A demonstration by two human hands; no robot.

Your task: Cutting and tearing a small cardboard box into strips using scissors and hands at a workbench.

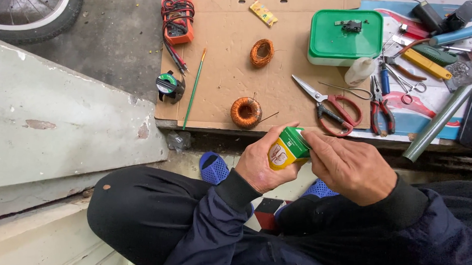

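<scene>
Left hand [260, 165] curled in a closed grip, right hand [349, 167] beside it, fingertips pinched, both wrists dark-sleeved

bicycle wheel [30, 19]: cut off by the upper left edge
small box [287, 148]: far end hidden under right hand [349, 167]
multimeter [178, 17]: top cropped

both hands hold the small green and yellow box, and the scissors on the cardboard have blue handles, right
Not quite: the scissors have red handles, as the head view shows. Both the left hand and right hand do hold the green and yellow box.
</scene>
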